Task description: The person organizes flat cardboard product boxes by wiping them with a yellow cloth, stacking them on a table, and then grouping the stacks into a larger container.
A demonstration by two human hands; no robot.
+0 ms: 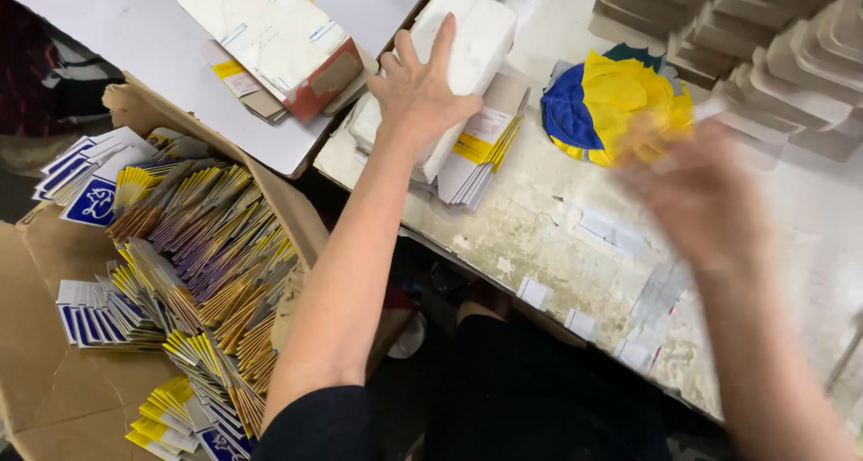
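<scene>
Dark clothing (503,398) of the person fills the lower centre, nearest the camera, with both bare forearms extending from it over the worn worktable (539,236). Left hand (421,88) lies palm-down with fingers spread flat on the white block of stacked flat cartons (458,57), which rests at the table's near-left edge on top of further flat cartons with yellow stripes (481,155); the hand presses on the block rather than closing around it. Judged from its look, the block is a bundle of thin folded card: light, fairly stiff as a pack, but loose sheets could slide or fan apart, so a hold across the top with fingers wrapped over one long side appears most secure, avoiding the corners that crush easily. Right hand (697,196) is motion-blurred above the table near the blue and yellow cloth (611,101); whether it is spread or closed, or holds anything, cannot be determined. Below left, an open cardboard box (54,398) contains many fanned flat cartons in blue, white and yellow (198,263). Grey moulded trays (773,57) are stacked at the upper right, cut off by the frame. Printed details on the flat envelope-like pack (270,30) at the top are too small to read, and the area beneath the table is dark.
</scene>
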